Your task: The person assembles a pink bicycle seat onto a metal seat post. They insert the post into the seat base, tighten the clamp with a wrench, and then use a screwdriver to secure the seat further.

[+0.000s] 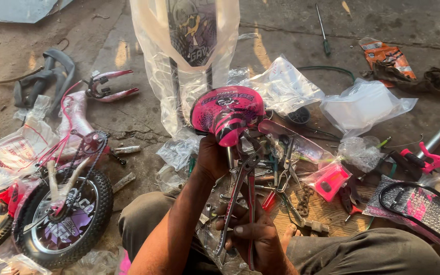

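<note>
A: Left hand [212,159]?
B: Wrapped around underside of pink bicycle saddle [226,118], fingers clamped on it. Saddle held up at frame centre, above tool pile, in front of plastic-wrapped panel [189,46].

A: Right hand [254,235]?
B: Lower centre, fingers closed on handles of red-handled pliers [244,196]. Pliers angled up, nose reaching just under rear of saddle. Contact with saddle clamp hidden, cannot tell.

A: Under hands?
B: Wooden board [327,214] littered with wrenches [286,173], small parts, pink plastic piece [331,181].

A: Surroundings?
B: Small bike wheel [64,219] with black tyre at left, pink frame [77,119] in plastic wrap beside it. Clear bags [362,104] at right, screwdriver [323,30] well apart at top. Pink-and-black basket [423,209] far right. Knees in dark trousers at bottom edge.
</note>
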